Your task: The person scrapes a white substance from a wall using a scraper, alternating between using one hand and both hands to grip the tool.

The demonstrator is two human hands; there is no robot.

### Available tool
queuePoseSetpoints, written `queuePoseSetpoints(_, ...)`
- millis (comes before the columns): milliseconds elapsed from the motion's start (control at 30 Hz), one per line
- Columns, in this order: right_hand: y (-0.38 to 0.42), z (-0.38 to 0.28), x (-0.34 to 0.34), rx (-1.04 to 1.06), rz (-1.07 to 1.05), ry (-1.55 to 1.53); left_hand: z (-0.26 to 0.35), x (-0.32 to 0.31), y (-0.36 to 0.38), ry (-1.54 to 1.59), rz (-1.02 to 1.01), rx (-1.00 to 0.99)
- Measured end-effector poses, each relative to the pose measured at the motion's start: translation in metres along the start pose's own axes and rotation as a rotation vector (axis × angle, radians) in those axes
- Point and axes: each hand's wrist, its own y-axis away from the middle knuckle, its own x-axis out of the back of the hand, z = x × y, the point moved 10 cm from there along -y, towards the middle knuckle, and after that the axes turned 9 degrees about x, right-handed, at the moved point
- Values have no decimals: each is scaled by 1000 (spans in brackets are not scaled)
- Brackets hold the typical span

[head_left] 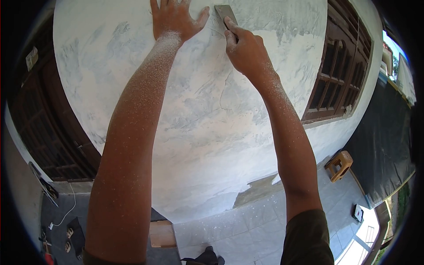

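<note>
From my head, the view faces forward and down over my outstretched arms (132, 119), near the plastered wall (198, 150), reaching the tiled floor (256, 229) below.

At two o'clock is a brown wooden window (340, 70) with small panes. The black sheet (375, 145) hangs at three o'clock, and a wooden-looking stool (339, 166) stands near it, toward half past three. A small box-like item (358, 213) sits at four o'clock. Pale floor tiles (251, 234) spread at five. A flat tan board (162, 234) lies at seven. At eight, a white cable (70, 210) trails near a pair of sandals (68, 240). A dark wooden door (46, 115) is at nine.
</note>
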Motion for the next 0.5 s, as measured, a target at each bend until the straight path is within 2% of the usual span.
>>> queuePoseSetpoints(67, 7, 4, -4, 36, 44, 21, -1, -2, 1, 14, -13, 7)
queuePoseSetpoints(167, 10, 4, -6, -19, -36, 40, 1, -1, 1, 13, 3, 6)
queuePoseSetpoints(367, 6, -2, -2, 3, 34, -21, 1, 1, 0, 11, 38, -6)
queuePoseSetpoints(433, 20, -1, -12, -27, -35, 14, 0, -1, 0, 24, -2, 8)
queuePoseSetpoints(500, 16, -3, -12, -20, -16, 11, -1, -1, 0, 26, -12, 15)
